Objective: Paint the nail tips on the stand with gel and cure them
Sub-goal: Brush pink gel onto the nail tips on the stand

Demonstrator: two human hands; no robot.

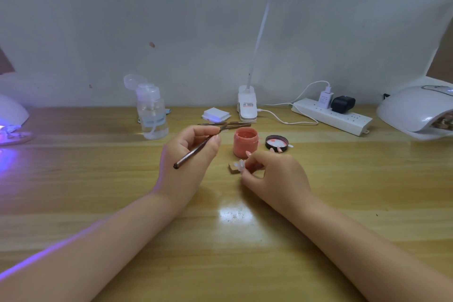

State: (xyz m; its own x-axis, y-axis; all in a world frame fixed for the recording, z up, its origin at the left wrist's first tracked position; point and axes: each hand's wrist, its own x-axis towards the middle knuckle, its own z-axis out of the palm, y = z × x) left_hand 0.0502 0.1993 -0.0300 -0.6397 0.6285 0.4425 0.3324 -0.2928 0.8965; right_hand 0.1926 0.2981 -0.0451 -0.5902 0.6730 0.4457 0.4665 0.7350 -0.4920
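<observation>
While the gel pot (245, 142) sits open mid-counter w/ its black lid (277, 143) lying inside-up just to its right, the small stand (234, 168) w/ a clear nail tip (240, 165) on it is right in front of the pot, at the right hand's fingertips.

Handling, as I'd judge it: tip is thin plastic, v. light, a bit springy & slick, so it'd flick off if squeezed at the free edge. Better to steady it by the stand's block or by the tip's sides near the base, leaving the top face clear for the brush. Stand looks tiny & light too, likely to skid on the glossy wood counter (98, 203) unless pinned down. Gel is sticky; a loaded brush shouldn't touch fingers.

Left hand (188, 157): fingers curled round a thin dark brush (196, 149), pen-style grip near the front, bristle end aimed up-right toward the pot, butt end pointing back over the palm. Forearm angled in from lower left, wrist low over the counter.

Right hand (274, 174): fingers curled in, thumb & forefinger pinching at the tip/stand; can't tell exactly which one they close on. Forearm comes in from lower right.

Cure lamps sit far left, glowing violet (12, 115), and far right (416, 113).
</observation>
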